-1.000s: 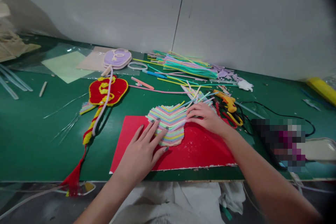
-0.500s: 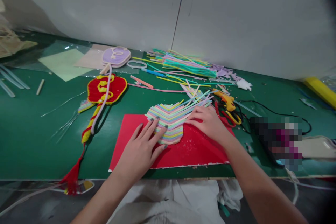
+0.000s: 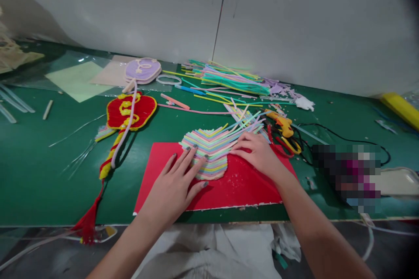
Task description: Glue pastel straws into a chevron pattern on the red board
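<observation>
A striped pastel craft piece (image 3: 209,150) made of coloured strips lies on a red foam sheet (image 3: 238,185) on the green table. My left hand (image 3: 178,183) rests flat on the piece's left side, fingers spread. My right hand (image 3: 258,150) lies at the piece's right edge, fingers bent against the loose strip ends (image 3: 248,124) that stick out to the right; what the fingertips pinch, if anything, is hidden.
A red and yellow ornament (image 3: 131,111) with a tassel lies to the left, a purple one (image 3: 143,69) behind it. Loose coloured strips (image 3: 229,79) are heaped near the wall. A yellow glue gun (image 3: 281,123), scissors and black cable sit to the right.
My right hand slid slightly down along the right edge of the striped piece, uncovering the loose strip ends. My left hand stayed flat in place.
</observation>
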{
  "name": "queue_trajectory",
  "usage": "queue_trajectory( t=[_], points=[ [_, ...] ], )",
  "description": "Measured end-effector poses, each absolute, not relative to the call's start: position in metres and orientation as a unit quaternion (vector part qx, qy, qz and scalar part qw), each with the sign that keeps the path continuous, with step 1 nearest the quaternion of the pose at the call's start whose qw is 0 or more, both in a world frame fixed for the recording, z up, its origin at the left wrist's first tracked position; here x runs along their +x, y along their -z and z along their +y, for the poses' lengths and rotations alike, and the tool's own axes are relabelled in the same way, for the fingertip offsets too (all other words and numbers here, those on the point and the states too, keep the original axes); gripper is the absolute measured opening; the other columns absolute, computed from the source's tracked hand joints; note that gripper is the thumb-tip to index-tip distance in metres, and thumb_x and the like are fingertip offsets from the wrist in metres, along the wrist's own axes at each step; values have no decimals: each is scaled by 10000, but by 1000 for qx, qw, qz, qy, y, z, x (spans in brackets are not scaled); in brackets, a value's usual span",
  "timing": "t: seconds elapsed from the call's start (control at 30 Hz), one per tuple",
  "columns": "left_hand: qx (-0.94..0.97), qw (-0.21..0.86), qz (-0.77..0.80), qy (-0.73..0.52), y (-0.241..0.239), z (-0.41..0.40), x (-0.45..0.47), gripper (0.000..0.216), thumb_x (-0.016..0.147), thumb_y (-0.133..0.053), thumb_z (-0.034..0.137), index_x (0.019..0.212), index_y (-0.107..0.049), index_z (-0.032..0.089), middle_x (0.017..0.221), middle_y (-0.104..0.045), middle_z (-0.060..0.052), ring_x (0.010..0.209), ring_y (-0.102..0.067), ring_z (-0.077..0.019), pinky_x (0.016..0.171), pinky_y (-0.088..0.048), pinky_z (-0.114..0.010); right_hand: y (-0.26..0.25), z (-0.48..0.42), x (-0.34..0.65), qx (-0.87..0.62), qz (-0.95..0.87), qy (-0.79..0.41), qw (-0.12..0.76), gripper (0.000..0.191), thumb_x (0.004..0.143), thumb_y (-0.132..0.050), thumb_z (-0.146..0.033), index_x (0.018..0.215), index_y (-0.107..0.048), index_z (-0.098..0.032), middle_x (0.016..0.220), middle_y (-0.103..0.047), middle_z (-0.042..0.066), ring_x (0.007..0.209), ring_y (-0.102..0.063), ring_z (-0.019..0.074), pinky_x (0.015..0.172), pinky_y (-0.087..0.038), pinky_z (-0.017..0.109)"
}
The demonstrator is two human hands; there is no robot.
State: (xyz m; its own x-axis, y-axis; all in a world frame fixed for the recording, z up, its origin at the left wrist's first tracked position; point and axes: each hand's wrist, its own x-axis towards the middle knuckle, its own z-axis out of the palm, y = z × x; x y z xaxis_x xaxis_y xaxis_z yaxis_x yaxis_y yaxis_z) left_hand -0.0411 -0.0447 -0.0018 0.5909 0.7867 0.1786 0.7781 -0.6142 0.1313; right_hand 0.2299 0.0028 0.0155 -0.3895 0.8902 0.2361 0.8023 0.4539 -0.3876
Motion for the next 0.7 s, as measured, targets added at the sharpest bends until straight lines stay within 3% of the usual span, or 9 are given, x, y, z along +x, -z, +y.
queue_trajectory(
  t=[0.3,0.7],
  points=[
    [897,38,427,-111,2,-49,-24,534,957,-363,515,1448,-345,305,1560,-273,-51,1408,-302,-274,1106,-300,-511,-17,2,229,-513,-826,-112,205,109,864,-634,-292,824,-724,-244,888,-633,16,864,-584,174,824,-361,342],
    [898,59,428,-84,3,-47,-22,550,961,-338,522,1445,-359,262,1556,-272,-49,1419,-273,-285,1102,-300,-544,-14,-4,227,-543,-783,-161,256,123,863,-633,-307,799,-711,-238,879,-640,18,895,-584,189,857,-394,364]
  ],
)
